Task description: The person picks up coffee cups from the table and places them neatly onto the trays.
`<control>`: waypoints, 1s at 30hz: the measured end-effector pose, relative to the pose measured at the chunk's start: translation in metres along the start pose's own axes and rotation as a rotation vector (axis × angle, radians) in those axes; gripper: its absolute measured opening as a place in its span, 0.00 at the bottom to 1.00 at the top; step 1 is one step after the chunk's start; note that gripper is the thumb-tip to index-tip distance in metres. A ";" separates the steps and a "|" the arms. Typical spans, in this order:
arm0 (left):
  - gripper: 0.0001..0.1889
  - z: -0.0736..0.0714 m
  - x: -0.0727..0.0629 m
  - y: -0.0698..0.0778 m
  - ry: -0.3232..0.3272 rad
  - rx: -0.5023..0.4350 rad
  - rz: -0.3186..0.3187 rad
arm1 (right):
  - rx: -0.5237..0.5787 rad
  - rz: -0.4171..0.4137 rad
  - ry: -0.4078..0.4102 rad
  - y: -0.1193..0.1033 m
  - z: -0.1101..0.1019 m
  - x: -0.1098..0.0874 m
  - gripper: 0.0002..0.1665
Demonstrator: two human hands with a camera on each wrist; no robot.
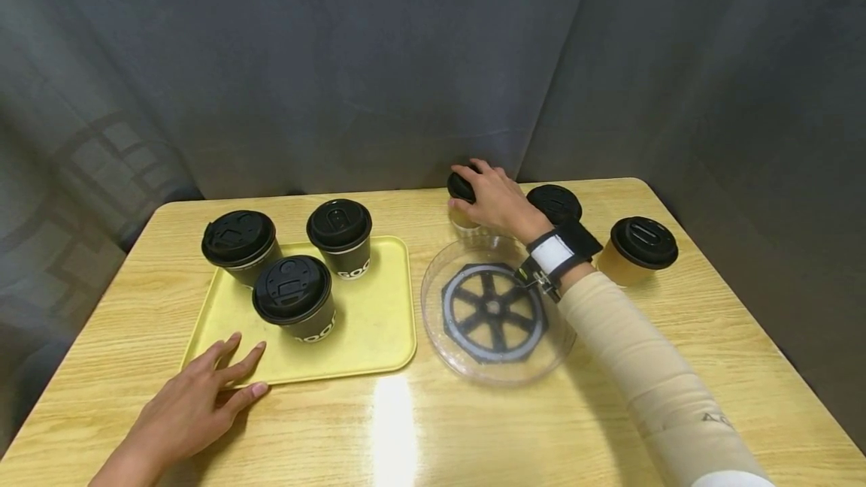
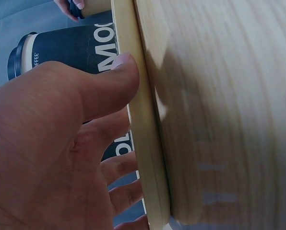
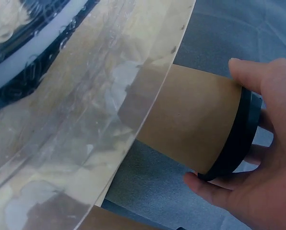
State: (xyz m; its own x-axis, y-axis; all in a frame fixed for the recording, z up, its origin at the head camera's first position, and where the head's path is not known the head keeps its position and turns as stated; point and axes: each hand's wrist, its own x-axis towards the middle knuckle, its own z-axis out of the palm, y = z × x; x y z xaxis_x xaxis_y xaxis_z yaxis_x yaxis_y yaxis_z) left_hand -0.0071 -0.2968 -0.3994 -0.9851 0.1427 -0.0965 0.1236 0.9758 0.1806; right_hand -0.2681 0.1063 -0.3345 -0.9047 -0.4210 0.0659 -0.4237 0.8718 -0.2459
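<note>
At the back of the table my right hand (image 1: 497, 198) grips a brown paper coffee cup (image 3: 191, 115) from above, its thumb and fingers around the black lid (image 3: 234, 139). My left hand (image 1: 192, 400) rests with spread fingers on the front left corner of a yellow tray (image 1: 365, 352); its thumb (image 2: 114, 84) lies against the rim. On that tray stand three dark paper cups with black lids: a front cup (image 1: 294, 299), a back left cup (image 1: 240, 246) and a back right cup (image 1: 340, 235).
A round clear plastic turntable (image 1: 497, 367) with a dark spoked base sits right of the tray, under my right wrist. Beyond my right forearm stand a lidded cup (image 1: 555, 204) and a brown cup (image 1: 639, 250). A grey curtain (image 1: 338, 74) hangs behind the table.
</note>
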 end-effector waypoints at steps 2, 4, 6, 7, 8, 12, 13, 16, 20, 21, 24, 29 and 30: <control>0.32 0.000 0.000 0.000 0.004 -0.002 0.003 | -0.004 -0.003 0.008 0.000 0.000 0.000 0.42; 0.32 0.000 0.000 0.000 0.007 -0.004 0.005 | -0.010 -0.008 0.019 0.001 0.000 -0.001 0.41; 0.31 0.001 0.000 0.000 0.013 -0.007 0.010 | -0.016 -0.012 0.031 0.001 0.000 -0.001 0.41; 0.31 0.001 0.000 0.000 0.015 -0.008 0.011 | -0.017 -0.012 0.037 0.001 -0.001 -0.002 0.41; 0.31 0.001 -0.001 0.000 0.016 -0.008 0.012 | -0.018 -0.013 0.043 0.000 -0.002 -0.003 0.41; 0.31 0.001 0.000 0.000 0.020 -0.008 0.018 | -0.018 -0.021 0.077 -0.001 -0.007 -0.006 0.40; 0.31 0.001 0.000 0.000 0.020 -0.007 0.019 | -0.021 -0.021 0.087 -0.002 -0.008 -0.007 0.40; 0.31 0.000 0.001 0.000 0.015 -0.005 0.018 | -0.032 -0.025 0.117 -0.004 -0.013 -0.010 0.39; 0.31 0.000 0.001 0.000 0.010 -0.010 0.016 | -0.035 -0.030 0.153 -0.005 -0.018 -0.014 0.38; 0.31 0.000 0.000 0.000 0.013 -0.013 0.019 | -0.032 -0.033 0.162 -0.005 -0.018 -0.016 0.38; 0.31 0.000 -0.001 -0.001 0.017 -0.017 0.021 | -0.020 -0.037 0.184 -0.006 -0.021 -0.022 0.38; 0.31 -0.001 0.000 -0.002 0.019 -0.016 0.020 | -0.018 -0.044 0.225 -0.009 -0.027 -0.033 0.38; 0.31 -0.001 0.000 -0.001 0.019 -0.016 0.020 | -0.023 -0.045 0.232 -0.010 -0.028 -0.035 0.38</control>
State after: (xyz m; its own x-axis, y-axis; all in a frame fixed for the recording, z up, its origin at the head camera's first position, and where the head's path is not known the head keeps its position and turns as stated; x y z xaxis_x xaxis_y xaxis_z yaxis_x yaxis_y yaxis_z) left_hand -0.0073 -0.2982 -0.3987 -0.9846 0.1584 -0.0738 0.1412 0.9700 0.1978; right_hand -0.2332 0.1198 -0.3070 -0.8701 -0.3932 0.2973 -0.4624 0.8599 -0.2160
